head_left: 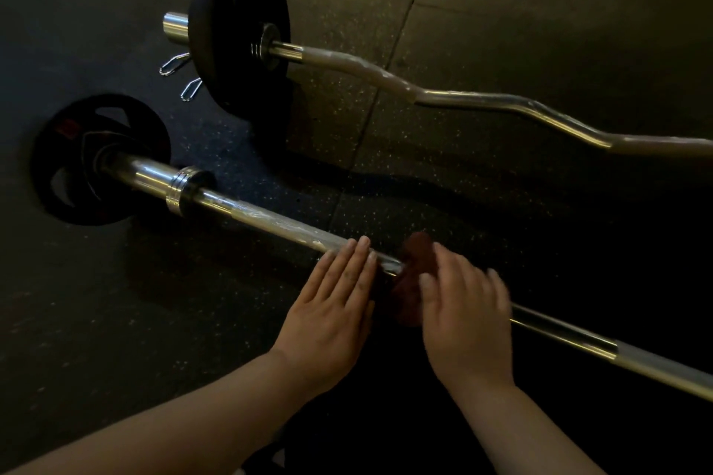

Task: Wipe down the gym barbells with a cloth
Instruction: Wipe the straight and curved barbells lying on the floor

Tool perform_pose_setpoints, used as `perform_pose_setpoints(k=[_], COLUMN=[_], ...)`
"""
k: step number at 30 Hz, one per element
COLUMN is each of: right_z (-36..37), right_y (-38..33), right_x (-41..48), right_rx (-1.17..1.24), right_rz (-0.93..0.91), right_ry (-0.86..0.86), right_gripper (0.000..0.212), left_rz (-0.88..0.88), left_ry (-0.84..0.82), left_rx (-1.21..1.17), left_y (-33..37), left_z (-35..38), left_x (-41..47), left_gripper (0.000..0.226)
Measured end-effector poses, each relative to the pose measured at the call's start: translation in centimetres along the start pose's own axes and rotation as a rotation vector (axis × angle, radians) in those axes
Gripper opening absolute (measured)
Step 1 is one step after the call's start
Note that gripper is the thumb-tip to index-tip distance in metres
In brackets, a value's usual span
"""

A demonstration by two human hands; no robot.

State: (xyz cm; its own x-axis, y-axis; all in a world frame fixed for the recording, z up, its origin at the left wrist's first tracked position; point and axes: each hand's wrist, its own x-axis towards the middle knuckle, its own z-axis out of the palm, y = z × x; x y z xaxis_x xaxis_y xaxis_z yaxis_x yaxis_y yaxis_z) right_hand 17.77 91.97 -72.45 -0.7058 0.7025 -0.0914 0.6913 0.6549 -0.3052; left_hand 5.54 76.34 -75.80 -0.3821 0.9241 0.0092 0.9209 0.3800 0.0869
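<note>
Cloth (414, 249), reddish-brown, is draped over the shaft of the straight barbell (270, 222), partway along it from the collar (185, 191). It is judged soft and light and should conform to the shaft. Take hold by wrapping it round the steel.

Straight barbell lies on the rubber floor (501, 31), nearest the person. It is judged heavy and rigid, slick where chromed and rougher at the knurled section. It may roll, so steady it on the shaft, not at the plate (77, 166) beyond the collar.

Left hand (332, 305): fingers straight and together, laid flat on the shaft just beside the cloth, on the collar side. Right hand (467, 316): blurred, over the cloth on the opposite side; whether it grips the cloth cannot be determined. The hands are near each other, not touching.

Curl bar (482, 104) lies beyond the straight barbell, well apart from it, with two spring clips (175, 64) at its plate end.

Markings: one red patch on the straight barbell's plate. No writing is legible.
</note>
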Motion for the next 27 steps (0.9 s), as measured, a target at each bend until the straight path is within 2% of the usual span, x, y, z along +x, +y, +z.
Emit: perform_pose_setpoints(k=[3, 4, 7, 9, 12, 14, 16, 19, 22, 24, 27], right_z=[0.3, 0.5, 1.1, 0.7, 0.3, 0.7, 1.5, 2.3, 1.5, 0.9, 0.9], right_y=[-1.2, -2.3, -4.8, -4.1, -1.4, -0.9, -2.2, -4.5, -3.4, -1.7, -1.9], right_x=[0.1, 0.1, 0.1, 0.6, 0.4, -0.4, -1.2, -1.2, 0.5, 0.8, -0.1], right_rx=[0.048, 0.027, -0.046, -0.072, -0.062, -0.034, -0.056, -0.055, -0.061, -0.058, -0.002], right_rz=[0.206, 0.168, -0.118, -0.211, -0.200, -0.108, -0.024, -0.183, -0.305, -0.241, 0.020], right_ry=[0.047, 0.020, -0.070, -0.100, -0.065, 0.019, 0.032, -0.032, -0.107, -0.073, 0.024], right_gripper=[0.049, 0.050, 0.052, 0.053, 0.050, 0.045, 0.050, 0.061, 0.056, 0.051, 0.048], left_rz=[-0.022, -0.021, -0.020, -0.031, -0.038, -0.049, -0.060, -0.083, -0.120, -0.109, -0.117], left_ry=[-0.003, -0.007, -0.006, -0.005, -0.010, -0.026, -0.027, 0.005, 0.025, 0.019, 0.023], left_rx=[0.004, 0.008, 0.017, 0.016, 0.013, 0.004, -0.003, -0.067, -0.121, -0.118, -0.116], left_y=[-0.4, -0.4, -0.4, -0.4, -0.7, -1.0, -0.9, -0.3, -0.3, -0.6, -0.5], left_z=[-0.1, -0.1, 0.0, 0.1, 0.1, 0.1, 0.0, -0.4, -0.7, -0.8, -0.7], left_x=[-0.1, -0.1, -0.3, -0.3, -0.4, -0.4, -0.4, -0.4, -0.5, -0.6, -0.4], left_gripper=[0.061, 0.061, 0.062, 0.062, 0.063, 0.063, 0.063, 0.061, 0.060, 0.059, 0.059])
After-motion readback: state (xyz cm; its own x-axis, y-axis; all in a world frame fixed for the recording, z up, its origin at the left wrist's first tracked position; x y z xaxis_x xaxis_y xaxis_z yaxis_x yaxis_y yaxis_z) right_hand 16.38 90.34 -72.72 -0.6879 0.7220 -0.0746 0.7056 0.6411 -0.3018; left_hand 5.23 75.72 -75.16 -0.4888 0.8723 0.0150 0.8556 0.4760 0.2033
